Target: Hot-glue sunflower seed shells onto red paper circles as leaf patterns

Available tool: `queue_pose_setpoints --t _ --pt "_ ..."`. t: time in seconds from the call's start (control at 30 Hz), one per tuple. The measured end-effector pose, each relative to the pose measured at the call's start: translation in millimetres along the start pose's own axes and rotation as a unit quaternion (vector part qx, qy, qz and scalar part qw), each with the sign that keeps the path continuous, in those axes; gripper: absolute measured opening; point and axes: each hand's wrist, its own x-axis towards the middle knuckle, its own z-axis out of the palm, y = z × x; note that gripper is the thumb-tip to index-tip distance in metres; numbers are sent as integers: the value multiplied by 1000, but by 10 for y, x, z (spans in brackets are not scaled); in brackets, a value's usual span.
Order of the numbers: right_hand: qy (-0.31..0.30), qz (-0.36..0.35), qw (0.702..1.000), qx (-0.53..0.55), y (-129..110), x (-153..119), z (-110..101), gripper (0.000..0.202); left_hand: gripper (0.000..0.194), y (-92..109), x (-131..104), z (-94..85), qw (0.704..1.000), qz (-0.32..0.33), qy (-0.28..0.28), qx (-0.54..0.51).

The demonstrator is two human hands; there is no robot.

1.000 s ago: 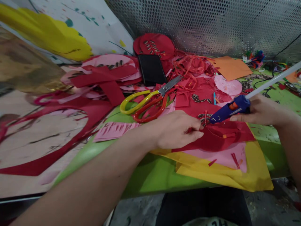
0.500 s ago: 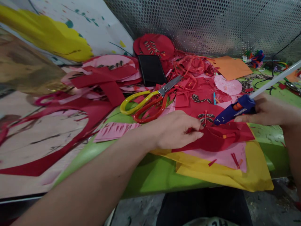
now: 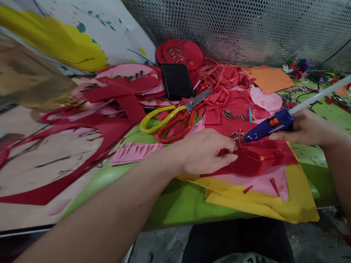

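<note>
My right hand (image 3: 307, 126) is wrapped round a blue glue gun (image 3: 270, 126) with a long white glue stick out of its back. The gun's nozzle points down left at a small leaf pattern of striped seeds (image 3: 238, 135) on a red paper circle (image 3: 246, 164). My left hand (image 3: 212, 151) rests on the circle's left part, just left of the nozzle. Its fingers are curled together near the seeds, and whatever lies between the fingertips is too small to make out. Pink and yellow paper (image 3: 296, 193) lie under the red circle.
Scissors (image 3: 175, 120) with yellow and red handles lie beyond my left hand, near a black phone (image 3: 177, 82). Red paper scraps, decorated circles and orange paper (image 3: 270, 78) spread toward the perforated metal panel (image 3: 236, 33). A black cord runs at the right.
My right hand has brought the glue gun a little to the left and down, so its nozzle is now at the seed pattern. My left hand has hardly moved.
</note>
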Motion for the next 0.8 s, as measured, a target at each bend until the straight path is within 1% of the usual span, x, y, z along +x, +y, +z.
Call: queue_pose_setpoints --t 0.1,0.3,0.43,0.63,0.8 --pt "3 -18 1000 18 0 23 7 56 23 -20 10 19 1000 7 4 3" --pt "4 -15 1000 10 8 24 8 58 26 -24 10 25 1000 15 13 7" --pt "12 -10 999 32 19 12 17 57 23 -20 4 21 1000 12 11 6" --pt "-6 -2 1000 19 7 18 6 50 25 -40 12 41 1000 10 14 6" --pt "-29 26 999 30 -3 26 4 49 24 -32 9 32 1000 17 16 5"
